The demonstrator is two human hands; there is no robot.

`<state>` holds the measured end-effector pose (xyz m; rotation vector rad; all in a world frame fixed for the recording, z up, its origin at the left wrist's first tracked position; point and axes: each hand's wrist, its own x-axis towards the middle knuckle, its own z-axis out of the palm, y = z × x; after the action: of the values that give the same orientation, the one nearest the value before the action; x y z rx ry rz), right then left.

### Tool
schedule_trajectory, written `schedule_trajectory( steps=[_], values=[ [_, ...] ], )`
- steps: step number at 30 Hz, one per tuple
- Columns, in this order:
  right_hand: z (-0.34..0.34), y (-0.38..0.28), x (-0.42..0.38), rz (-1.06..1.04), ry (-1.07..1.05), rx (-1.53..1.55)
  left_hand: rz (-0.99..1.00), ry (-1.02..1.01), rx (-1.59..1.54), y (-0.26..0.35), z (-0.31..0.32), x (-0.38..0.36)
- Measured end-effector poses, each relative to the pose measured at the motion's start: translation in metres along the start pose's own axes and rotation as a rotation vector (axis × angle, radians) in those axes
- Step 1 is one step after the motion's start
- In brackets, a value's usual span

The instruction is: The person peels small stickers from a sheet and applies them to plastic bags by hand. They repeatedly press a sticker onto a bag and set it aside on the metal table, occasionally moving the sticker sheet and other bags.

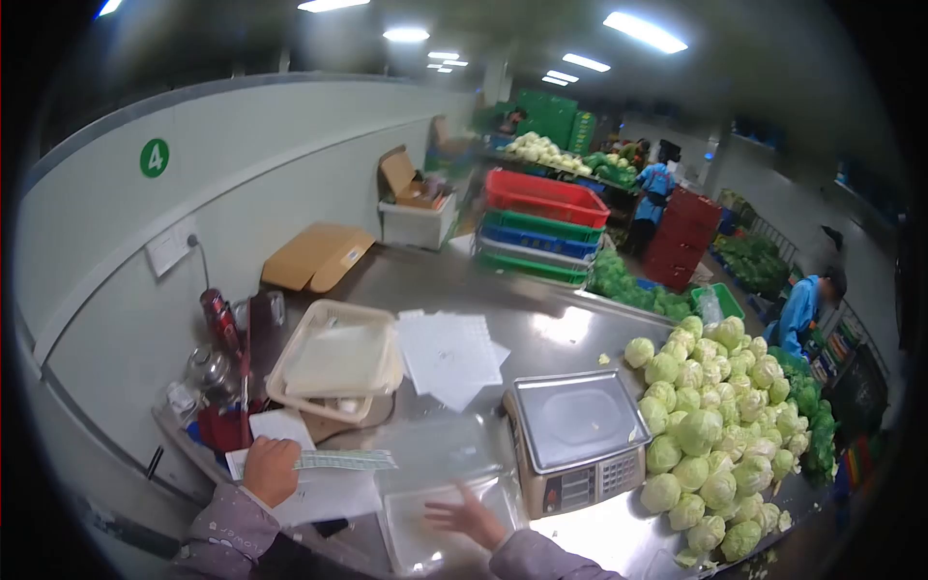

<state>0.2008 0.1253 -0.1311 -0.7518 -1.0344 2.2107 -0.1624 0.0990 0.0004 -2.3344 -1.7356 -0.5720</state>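
Note:
My left hand (pixel 271 471) is closed around one end of a long, narrow, green-and-white printed strip (pixel 348 459), which looks like a strip of labels. White paper sheets (pixel 333 498) lie beneath it. My right hand (pixel 469 517) is spread open over clear plastic (pixel 449 546), which looks like thin trays or film packs; more clear plastic (pixel 440 445) lies just beyond. Right of that hand stands a weighing scale (pixel 580 425) with a bare metal pan. A big heap of cabbages (pixel 710 435) sits to the scale's right.
A cream plastic basin (pixel 290 372) and loose white sheets (pixel 449 353) are on the metal table. Bottles and a red thermos (pixel 217 314) stand along the wall. Stacked crates (pixel 546 203) are at the back. A person in blue (pixel 797 309) bends beyond the cabbages.

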Motion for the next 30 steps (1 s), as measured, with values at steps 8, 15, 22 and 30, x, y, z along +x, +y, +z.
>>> schedule_trajectory(
  steps=[8,15,22,30],
  values=[
    [0.072,-0.103,-0.030,-0.036,0.055,-0.245,0.393,0.183,-0.022,0.107,-0.043,-0.019],
    [0.069,-0.057,-0.048,0.211,0.166,-0.220,0.293,0.213,0.011,0.133,-0.041,-0.051],
    [0.054,-0.030,-0.047,0.001,0.065,-0.214,0.316,0.032,-0.071,0.136,-0.027,-0.085],
    [0.047,-0.015,-0.060,-0.099,0.220,-0.515,-0.461,-0.317,-0.489,0.128,-0.002,-0.115]
  ],
)
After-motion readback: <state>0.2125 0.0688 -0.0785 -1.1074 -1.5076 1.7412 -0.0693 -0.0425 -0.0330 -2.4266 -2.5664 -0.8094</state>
